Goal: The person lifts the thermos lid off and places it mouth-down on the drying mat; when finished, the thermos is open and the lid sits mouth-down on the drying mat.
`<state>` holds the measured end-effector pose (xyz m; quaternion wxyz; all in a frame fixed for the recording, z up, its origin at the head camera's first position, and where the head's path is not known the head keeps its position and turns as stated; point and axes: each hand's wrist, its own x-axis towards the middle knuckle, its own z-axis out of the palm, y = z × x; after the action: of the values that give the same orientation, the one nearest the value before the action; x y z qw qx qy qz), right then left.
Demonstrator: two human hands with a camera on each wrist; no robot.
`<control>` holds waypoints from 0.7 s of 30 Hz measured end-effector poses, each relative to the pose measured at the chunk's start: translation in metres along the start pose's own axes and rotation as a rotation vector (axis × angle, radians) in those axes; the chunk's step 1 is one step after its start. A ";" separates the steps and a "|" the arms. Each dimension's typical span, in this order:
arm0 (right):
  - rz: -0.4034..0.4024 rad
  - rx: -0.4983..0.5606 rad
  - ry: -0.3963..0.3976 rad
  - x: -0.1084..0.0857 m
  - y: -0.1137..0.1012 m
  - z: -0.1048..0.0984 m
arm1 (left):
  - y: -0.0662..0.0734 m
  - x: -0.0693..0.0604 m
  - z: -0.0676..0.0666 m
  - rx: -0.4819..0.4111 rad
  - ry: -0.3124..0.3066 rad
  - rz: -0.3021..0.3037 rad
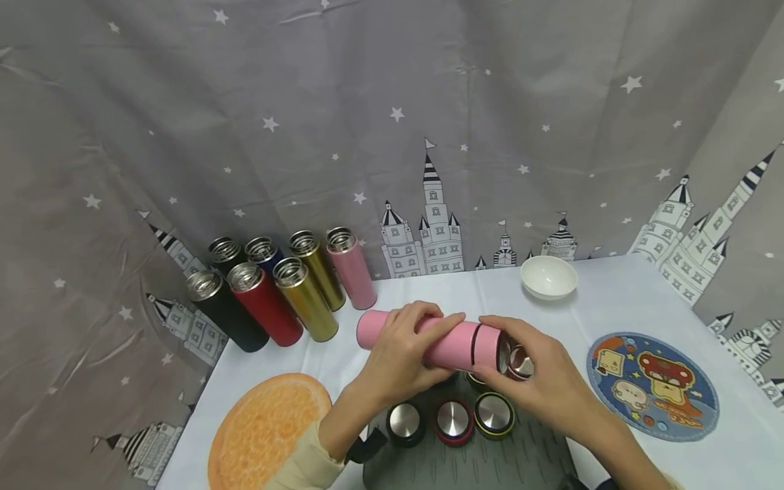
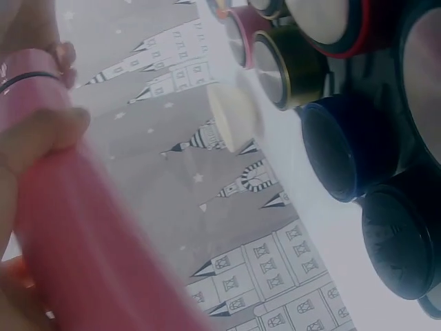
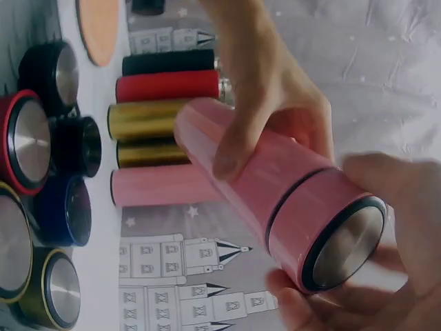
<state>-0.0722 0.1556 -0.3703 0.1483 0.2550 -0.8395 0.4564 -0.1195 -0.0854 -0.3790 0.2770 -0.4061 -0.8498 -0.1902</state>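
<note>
A pink thermos flask point(image 1: 450, 346) is held tilted, nearly level, above the table. My left hand point(image 1: 401, 354) grips its body, thumb on one side and fingers round the other. At the flask's right end, my right hand point(image 1: 542, 367) holds the pink lid point(image 3: 303, 224) between thumb and fingers. A dark seam runs between lid and body, and the lid's steel top point(image 3: 348, 248) faces outward in the right wrist view. Below the hands, several loose lids, among them a red-rimmed lid point(image 1: 454, 422) and a yellow-rimmed lid point(image 1: 495, 414), sit on a dark grey mat point(image 1: 471, 469).
Several lidless flasks stand at the back left, including a red flask point(image 1: 269, 309), a black flask point(image 1: 235, 320) and another pink flask point(image 1: 354, 272). A white bowl point(image 1: 549, 278) is at the back right. Round mats lie left, an orange one point(image 1: 269, 429), and right, a blue one point(image 1: 652, 388).
</note>
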 end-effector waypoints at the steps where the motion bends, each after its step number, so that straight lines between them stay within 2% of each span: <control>1: -0.069 -0.041 0.007 0.000 -0.001 0.000 | 0.000 0.000 -0.003 -0.027 -0.025 -0.019; 3: -0.201 -0.102 0.019 0.000 -0.002 0.000 | 0.001 -0.001 -0.007 -0.080 -0.066 -0.058; 5: -0.287 -0.133 0.026 0.000 -0.005 0.001 | 0.001 -0.003 -0.011 -0.121 -0.088 -0.086; 8: -0.311 -0.134 0.037 0.001 -0.008 0.001 | 0.003 -0.005 -0.013 -0.137 -0.070 -0.098; 9: -0.284 -0.114 0.034 0.001 -0.009 0.001 | 0.003 -0.006 -0.013 -0.127 -0.051 -0.094; 11: -0.178 -0.056 0.015 0.001 -0.010 0.000 | 0.005 -0.007 -0.013 -0.079 0.002 -0.067; 15: 0.159 0.149 -0.074 0.006 -0.015 0.000 | 0.007 -0.006 -0.010 0.077 0.116 0.037; 17: 0.292 0.222 -0.109 0.009 -0.017 0.000 | 0.009 -0.006 -0.008 0.148 0.166 0.092; 19: 0.372 0.263 -0.129 0.011 -0.019 0.001 | 0.009 -0.006 -0.007 0.192 0.199 0.125; 21: 0.380 0.229 -0.118 0.011 -0.021 0.001 | 0.009 -0.007 -0.008 0.196 0.209 0.129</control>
<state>-0.0697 0.1415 -0.3510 -0.0197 0.1336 -0.8224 0.5527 -0.1060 -0.0885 -0.3768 0.4139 -0.4090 -0.8030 -0.1292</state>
